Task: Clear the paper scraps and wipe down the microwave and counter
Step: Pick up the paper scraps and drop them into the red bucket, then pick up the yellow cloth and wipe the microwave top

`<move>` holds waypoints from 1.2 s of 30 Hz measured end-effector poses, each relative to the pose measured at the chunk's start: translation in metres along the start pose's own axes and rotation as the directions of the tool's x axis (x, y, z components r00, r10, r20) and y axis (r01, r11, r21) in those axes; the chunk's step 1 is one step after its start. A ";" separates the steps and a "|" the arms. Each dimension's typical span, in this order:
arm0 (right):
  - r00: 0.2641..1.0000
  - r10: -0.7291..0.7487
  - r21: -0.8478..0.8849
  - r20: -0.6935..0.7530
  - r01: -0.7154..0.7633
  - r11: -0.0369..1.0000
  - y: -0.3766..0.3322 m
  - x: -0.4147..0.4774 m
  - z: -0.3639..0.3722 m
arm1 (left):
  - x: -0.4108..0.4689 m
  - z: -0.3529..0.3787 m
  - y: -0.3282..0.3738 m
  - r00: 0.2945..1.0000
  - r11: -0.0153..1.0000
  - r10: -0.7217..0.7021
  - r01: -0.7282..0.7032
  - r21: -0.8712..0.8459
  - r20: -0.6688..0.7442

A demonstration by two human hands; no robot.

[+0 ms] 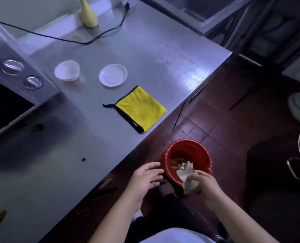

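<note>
Head view is showing my right hand (203, 183) pinching a crumpled paper (186, 172) over the red bucket (186, 149), which is sitting below the counter (163, 50) edge, so the scrap should fall in with the others. My left hand (145, 178) is hovering loose-fingered and holding nothing just beside the rim, likely to steady it. A yellow cloth (140, 109) is lying flat near the edge, handy for wiping the microwave (14, 85) and brown spots (38, 128).

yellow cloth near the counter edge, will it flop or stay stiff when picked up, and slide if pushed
Probably floppy: the yellow cloth lies flat, folded, a black-trimmed corner trailing out, so it should drape from a pinch. Thin, so likely light. Pushed, it may bunch rather than slide on the counter.
</note>
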State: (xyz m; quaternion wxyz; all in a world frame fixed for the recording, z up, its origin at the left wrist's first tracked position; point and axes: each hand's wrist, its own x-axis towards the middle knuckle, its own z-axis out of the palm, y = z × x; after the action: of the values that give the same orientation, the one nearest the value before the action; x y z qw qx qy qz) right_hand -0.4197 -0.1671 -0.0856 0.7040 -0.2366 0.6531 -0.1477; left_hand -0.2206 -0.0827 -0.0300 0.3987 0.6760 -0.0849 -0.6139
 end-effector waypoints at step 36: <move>0.655 -0.564 -0.506 0.503 0.752 0.422 -0.111 0.079 0.083 | 0.023 0.002 0.027 0.967 0.988 0.044 -0.080 -0.132 -0.251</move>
State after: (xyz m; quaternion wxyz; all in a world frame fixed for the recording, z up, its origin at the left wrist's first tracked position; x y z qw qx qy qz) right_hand -0.3178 -0.2905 -0.0917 0.5262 -0.7310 0.4138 -0.1322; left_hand -0.2074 -0.1156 -0.0298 0.4720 0.7142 -0.0121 -0.5167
